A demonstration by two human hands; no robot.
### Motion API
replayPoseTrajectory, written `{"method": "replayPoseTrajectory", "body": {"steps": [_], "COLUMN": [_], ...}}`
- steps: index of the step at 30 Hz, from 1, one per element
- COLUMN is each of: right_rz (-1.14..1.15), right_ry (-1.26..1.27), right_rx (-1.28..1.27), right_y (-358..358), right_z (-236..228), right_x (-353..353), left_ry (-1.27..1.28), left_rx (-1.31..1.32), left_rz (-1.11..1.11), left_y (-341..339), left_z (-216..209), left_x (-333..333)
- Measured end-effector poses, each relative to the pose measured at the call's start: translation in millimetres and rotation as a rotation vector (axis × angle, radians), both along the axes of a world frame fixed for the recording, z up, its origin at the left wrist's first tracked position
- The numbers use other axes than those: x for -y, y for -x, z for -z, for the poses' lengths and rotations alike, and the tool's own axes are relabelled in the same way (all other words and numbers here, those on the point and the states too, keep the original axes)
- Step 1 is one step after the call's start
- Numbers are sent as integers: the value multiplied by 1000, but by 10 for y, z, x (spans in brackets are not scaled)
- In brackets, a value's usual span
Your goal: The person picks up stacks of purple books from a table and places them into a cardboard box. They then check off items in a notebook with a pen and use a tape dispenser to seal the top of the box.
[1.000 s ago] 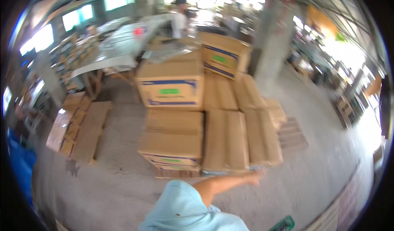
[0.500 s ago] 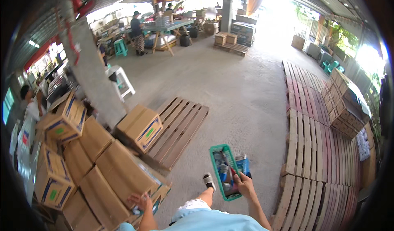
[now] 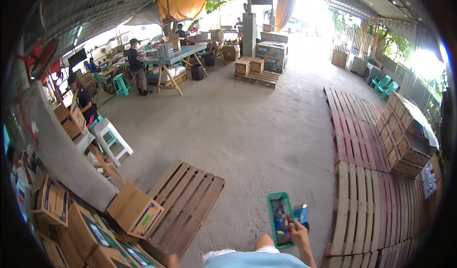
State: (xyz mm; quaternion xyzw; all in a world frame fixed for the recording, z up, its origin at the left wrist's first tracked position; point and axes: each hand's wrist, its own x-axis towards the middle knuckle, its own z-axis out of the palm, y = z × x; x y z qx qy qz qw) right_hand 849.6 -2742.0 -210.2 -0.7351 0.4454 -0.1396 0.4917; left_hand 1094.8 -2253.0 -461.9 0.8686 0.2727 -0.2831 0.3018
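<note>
At the near left we see piled cartons (image 3: 53, 202), some with blue bands, below a slanting concrete pillar (image 3: 71, 149). Farther back on the left, a person (image 3: 84, 101) in dark clothes sits beside another carton, with a white stool (image 3: 108, 134) just to the right. Nearer to us, a brown carton (image 3: 138, 215) with a green label sits at the left side of a wooden pallet (image 3: 190, 206).

Our left hand (image 3: 172, 261) shows at the near edge, just beside that pallet; it is blurred and mostly cut off, so we cannot tell whether its fingers are apart or together. At the far left, a worker (image 3: 135, 68) stands at a long table (image 3: 176, 58).

Right of the middle, near us, the green basket (image 3: 271, 211) hangs above the concrete floor, with mixed small items inside. Our right hand (image 3: 299, 235) is clamped on its right rim, and a blue object (image 3: 301, 213) lies just beyond the fingers. On the right we have a row of pallets (image 3: 354, 206), with stacked boxes (image 3: 404, 134) on it, and green chairs (image 3: 382, 85) farther off.
</note>
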Motion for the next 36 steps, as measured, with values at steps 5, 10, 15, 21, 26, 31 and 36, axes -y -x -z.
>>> {"method": "replayPoseTrajectory", "body": {"steps": [5,10,15,21,26,31,36], "right_rz": [122,4,-156,-467,-554,-458,-312], "right_ry": [202,375,299,316,-58,-63,86], "right_rx": [-197,-283,-163,60,-121,-138,-237], "right_y": [-1082,-2688,-4968,-8365,-10624,-12166,-13918], "right_z": [81,7,-169,142,128,665,783], "right_x": [2011,3739,5105,6052,6178,6958,7805], "left_ry": [394,699,737,203,103,255,446], "left_rx": [334,285,134,102,-367,-91,182], "left_rz": [786,1066,827,389,142,329,676], "left_y": [-2214,-3520,-4946,-6593,-8332,-11085,-13966], "left_z": [211,-364,-415,515,568,1007,578], "left_x": [3990,7003,7736,6412,6252,7964,9707]}}
